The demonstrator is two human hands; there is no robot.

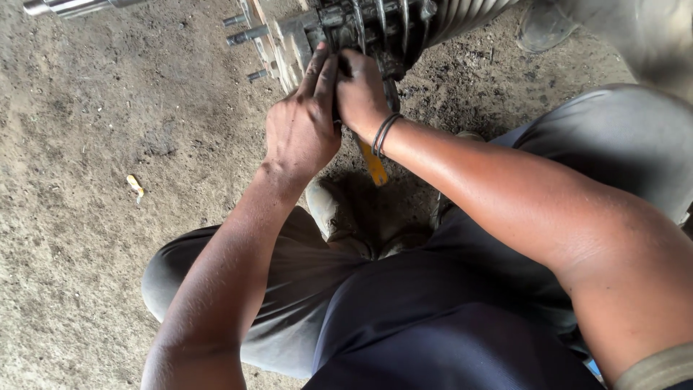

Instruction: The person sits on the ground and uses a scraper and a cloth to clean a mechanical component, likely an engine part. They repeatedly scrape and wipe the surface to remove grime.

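A greasy metal engine block (pixel 375 25) with cooling fins and protruding studs lies at the top of the view on wooden pieces. My left hand (pixel 299 123) presses against its lower face, fingers stretched up onto the metal. My right hand (pixel 361 90), with dark bands on the wrist, is closed around a tool whose yellow handle (pixel 374 165) sticks out below the wrist. The tool's working end is hidden between both hands and the engine. I cannot tell whether the left hand grips anything.
Bare packed dirt floor (pixel 94 180) spreads to the left, with a small yellowish scrap (pixel 135 186) on it. A shiny metal shaft (pixel 68 6) lies at the top left. My knees and dusty shoes (pixel 328 209) fill the lower middle. A grey object (pixel 541 25) sits at the top right.
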